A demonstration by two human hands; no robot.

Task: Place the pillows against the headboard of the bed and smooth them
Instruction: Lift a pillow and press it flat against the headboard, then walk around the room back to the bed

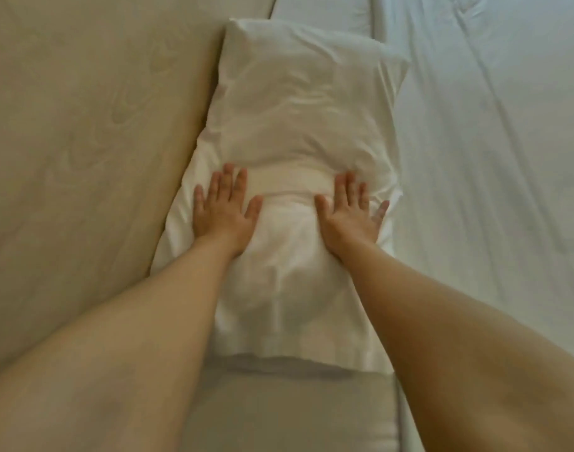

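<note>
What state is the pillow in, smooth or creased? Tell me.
Creased. The white pillow shows folds beyond the flat left hand and right hand.

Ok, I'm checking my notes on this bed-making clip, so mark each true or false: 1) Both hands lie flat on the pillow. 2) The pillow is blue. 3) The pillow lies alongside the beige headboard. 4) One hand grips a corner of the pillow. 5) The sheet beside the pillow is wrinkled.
1) True: the left hand and right hand rest palm-down, fingers spread, on the pillow.
2) False: the pillow is white.
3) True: its long edge runs along the beige headboard.
4) False: neither hand grips anything; both are open, near the pillow's middle.
5) True: the white sheet shows creases.
</note>
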